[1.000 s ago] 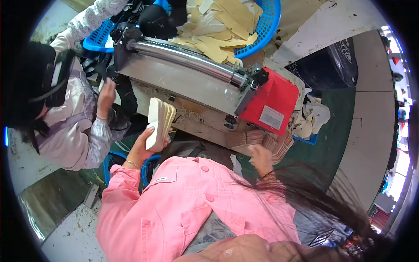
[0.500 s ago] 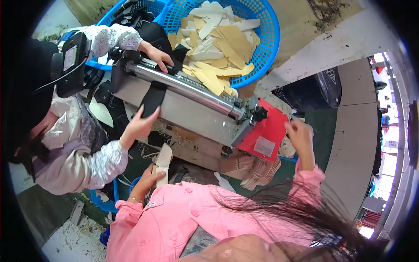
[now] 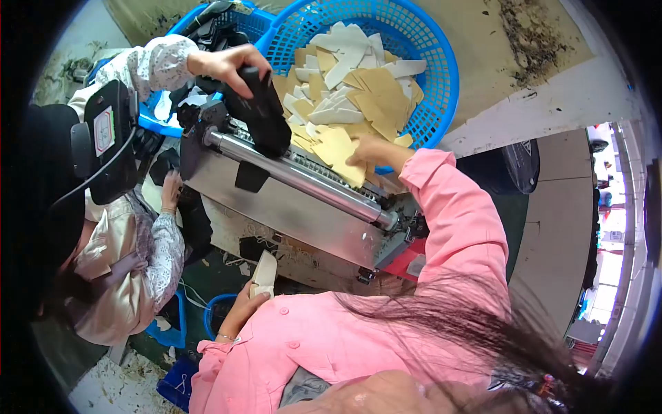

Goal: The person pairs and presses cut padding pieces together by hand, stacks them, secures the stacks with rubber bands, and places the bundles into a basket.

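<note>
Low at my body, my left hand (image 3: 247,308) is closed around a small stack of cream cut pieces (image 3: 265,270). My right hand (image 3: 372,151) reaches across to the near edge of a blue basket (image 3: 449,90), its fingers curled on the edge of a yellow cut piece (image 3: 338,157). White and yellow cut pieces (image 3: 376,90) are heaped in that basket. Between my arms lies a machine with a long metal roller (image 3: 296,178). The right end of the machine is partly hidden by my pink sleeve.
At the left, a co-worker's hand (image 3: 231,67) holds a black stack (image 3: 262,114) over the roller; their other hand (image 3: 171,190) is beside black pieces. A black flat piece (image 3: 251,177) lies at the roller. Red material (image 3: 403,264) shows below the machine's right end.
My right hand has moved from beside the red sheet up to the yellow pieces. My left hand still holds its stack. The co-worker has raised a black stack and drawn their other hand back.
</note>
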Demonstrator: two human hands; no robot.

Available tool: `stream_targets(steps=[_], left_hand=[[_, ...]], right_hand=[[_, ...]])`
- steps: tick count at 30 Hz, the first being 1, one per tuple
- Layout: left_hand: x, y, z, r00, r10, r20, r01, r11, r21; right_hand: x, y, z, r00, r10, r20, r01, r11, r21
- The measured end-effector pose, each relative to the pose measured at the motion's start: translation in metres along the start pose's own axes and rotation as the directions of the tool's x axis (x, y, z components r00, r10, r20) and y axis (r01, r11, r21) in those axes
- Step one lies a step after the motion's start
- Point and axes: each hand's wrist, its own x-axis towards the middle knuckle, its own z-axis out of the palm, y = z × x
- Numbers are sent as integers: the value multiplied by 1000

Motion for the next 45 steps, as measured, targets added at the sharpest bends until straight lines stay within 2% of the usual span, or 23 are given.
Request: stream_targets(steps=[1, 4, 5, 7, 9, 10, 12, 14, 16, 18, 20, 21, 22, 24, 26, 29, 31, 32, 34, 35, 37, 42, 45], left_hand=[[3, 0, 1, 1000, -3, 7, 3, 1000, -20], [18, -19, -2, 998, 37, 44, -33, 996, -82], [14, -15, 0, 999, 22, 39, -19, 998, -65], [6, 5, 6, 1000, -6, 30, 7, 1000, -29], [0, 21, 12, 997, 3, 81, 2, 998, -63], [-4, 24, 13, 994, 6, 108, 2, 997, -76], [12, 12, 2, 993, 21, 120, -26, 998, 49], [22, 6, -3, 990, 20, 137, -39, 990, 139], [25, 9, -1, 988, -5, 152, -31, 972, 232], [26, 12, 6, 986, -27, 163, -24, 953, 303], [30, 12, 15, 981, 37, 191, -97, 944, 315], [47, -7, 11, 972, 97, 216, -152, 955, 255], [51, -12, 13, 971, 155, 184, -206, 932, 299], [54, -23, 28, 952, 275, 133, -306, 870, 387], [63, -41, 36, 956, 294, -5, -254, 833, 492], [53, -48, 65, 943, 321, -87, -233, 824, 516], [51, -55, 80, 939, 338, -58, -284, 862, 420], [55, -65, 75, 954, 298, -18, -284, 923, 262], [67, -83, 64, 968, 238, 77, -233, 970, -76], [71, -91, 64, 971, 182, 156, -110, 917, -382], [79, -97, 64, 976, 86, 200, 36, 845, -534], [68, -66, 84, 998, -62, 25, 67, 917, -394], [71, -71, 85, 992, 19, 127, 57, 823, -566]], right_hand=[[-9, -20, -4, 985, 14, -171, -31, 995, -98], [37, -3, -69, 830, -293, -475, 42, 881, -471], [43, 5, -84, 742, -406, -534, 32, 816, -577], [2, -27, -112, 574, -636, -516, -108, 566, -817], [-48, -49, -120, 487, -710, -509, -191, 482, -855], [-78, -55, -115, 478, -704, -525, -60, 570, -819], [-151, -69, -96, 451, -694, -562, 201, 692, -693], [-226, -76, -55, 480, -664, -574, 276, 735, -620], [-289, -70, 7, 649, -503, -571, 374, 864, -337], [-325, -42, 75, 806, -474, -355, 464, 878, -118], [-329, -15, 136, 908, -419, 18, 417, 907, 61], [-317, 7, 174, 923, -382, 42, 375, 920, 114], [-298, 32, 214, 937, -345, 63, 331, 930, 162], [-261, 56, 284, 963, -235, -133, 264, 922, 285], [-213, 74, 352, 980, -46, -196, 150, 816, 559], [-195, 40, 362, 990, -68, -119, 137, 594, 793], [-176, 58, 375, 988, 10, -155, 88, 788, 609], [-167, 69, 381, 983, 45, -179, 51, 865, 499], [-167, 80, 375, 986, 35, -162, 54, 858, 511], [-168, 86, 375, 986, 17, -167, 73, 850, 522], [-176, 83, 364, 991, -25, -128, 80, 894, 441], [-177, 84, 361, 989, -117, -87, 144, 872, 468], [-173, 93, 358, 985, -155, -72, 169, 828, 534]])
